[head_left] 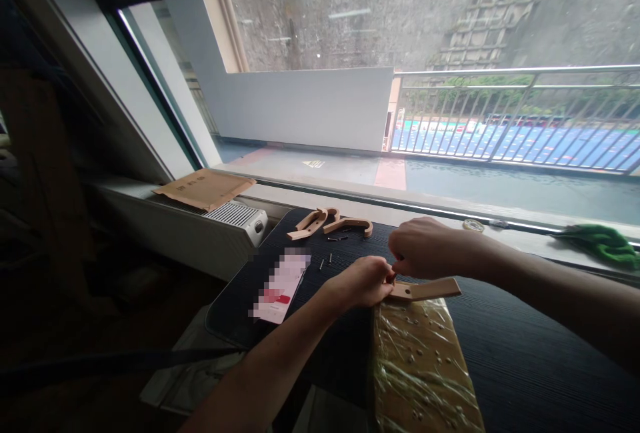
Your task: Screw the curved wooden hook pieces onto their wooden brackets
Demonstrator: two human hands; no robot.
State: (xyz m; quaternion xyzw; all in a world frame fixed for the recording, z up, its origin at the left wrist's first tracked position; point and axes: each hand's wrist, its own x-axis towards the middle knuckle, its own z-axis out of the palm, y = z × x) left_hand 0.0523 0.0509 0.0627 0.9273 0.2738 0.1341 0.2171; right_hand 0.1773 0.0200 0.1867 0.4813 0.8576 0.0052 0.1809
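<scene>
My left hand [367,279] is closed on one end of a wooden hook [430,290], whose straight arm with a dark hole sticks out to the right. That hook lies at the far end of a box wrapped in shiny brown tape [420,359], its top dotted with small holes. Just above the left fingertips, my right hand [423,243] is curled into a fist; whatever its fingers hold is hidden. Beyond my hands, several more wooden hooks [350,223] lie on the dark table [510,346]. Loose screws [330,258] are scattered near them.
A phone [285,286] with a lit screen lies left of my left forearm. A cardboard envelope [207,187] rests on a white slotted unit [235,216]. On the windowsill are a roll of tape [473,225] and a green cloth [600,244].
</scene>
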